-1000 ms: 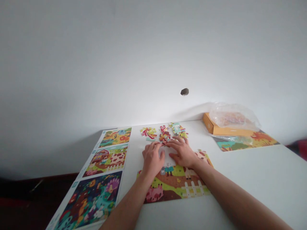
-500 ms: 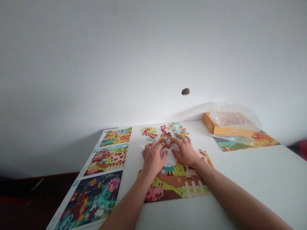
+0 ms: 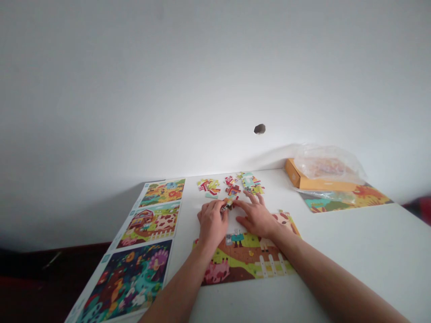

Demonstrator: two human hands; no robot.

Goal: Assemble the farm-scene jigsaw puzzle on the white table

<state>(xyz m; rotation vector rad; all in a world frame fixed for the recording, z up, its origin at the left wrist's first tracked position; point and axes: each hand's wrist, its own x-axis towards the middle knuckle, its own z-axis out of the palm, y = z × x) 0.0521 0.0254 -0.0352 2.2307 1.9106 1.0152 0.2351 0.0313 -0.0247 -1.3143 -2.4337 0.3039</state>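
The puzzle (image 3: 240, 264) is laid on the worktop (image 3: 357, 244), its right and near edges joined straight and its far left part left unfilled, with white surface seen in the gap. Just beyond that gap, a piece (image 3: 229, 203) is pinched between thumb and fingers of the left hand (image 3: 214, 223), whose grip is closed on it. The right hand (image 3: 259, 218) is held over the puzzle's far side, fingers spread and thumb apart, the grip open; the index tip is brought close to the piece, but whether it is touched cannot be told. The puzzle's left and right edges are partly covered by the forearms. Farther beyond the puzzle, loose pieces (image 3: 232, 189) are gathered in three groups near the wall (image 3: 215, 85). Left of the puzzle, three sheets (image 3: 153, 224) are lined up along the worktop's left edge, a narrow strip being left between. Beyond and right of the puzzle, a board (image 3: 370, 197) is partly covered by a box (image 3: 323, 183) topped by a bag (image 3: 330, 163). The widest open room is found right of the puzzle.
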